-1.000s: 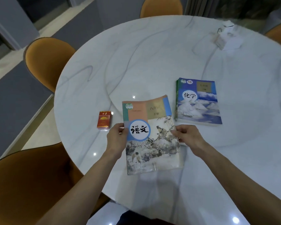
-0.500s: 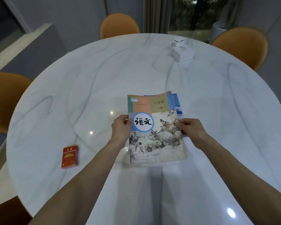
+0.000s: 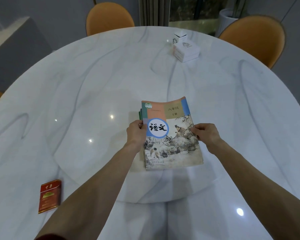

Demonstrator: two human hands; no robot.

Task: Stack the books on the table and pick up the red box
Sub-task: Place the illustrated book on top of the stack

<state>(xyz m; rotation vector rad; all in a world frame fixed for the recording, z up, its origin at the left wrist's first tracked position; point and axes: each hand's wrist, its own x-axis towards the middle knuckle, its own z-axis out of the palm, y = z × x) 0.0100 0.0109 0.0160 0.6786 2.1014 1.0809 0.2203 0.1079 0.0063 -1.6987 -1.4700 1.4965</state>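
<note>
Round marble tabletop [image 3: 97,87]: top book [image 3: 171,134], thin softcover, far edge curling, looks light and floppy; sits mid-tabletop over book pile [image 3: 140,113], only a sliver showing.
Left hand [image 3: 135,134] and right hand [image 3: 206,135] pinch its side edges.
Red box [image 3: 49,198] near left front edge, well apart from hands; small, stiff, likely light; grip by long sides.
</note>
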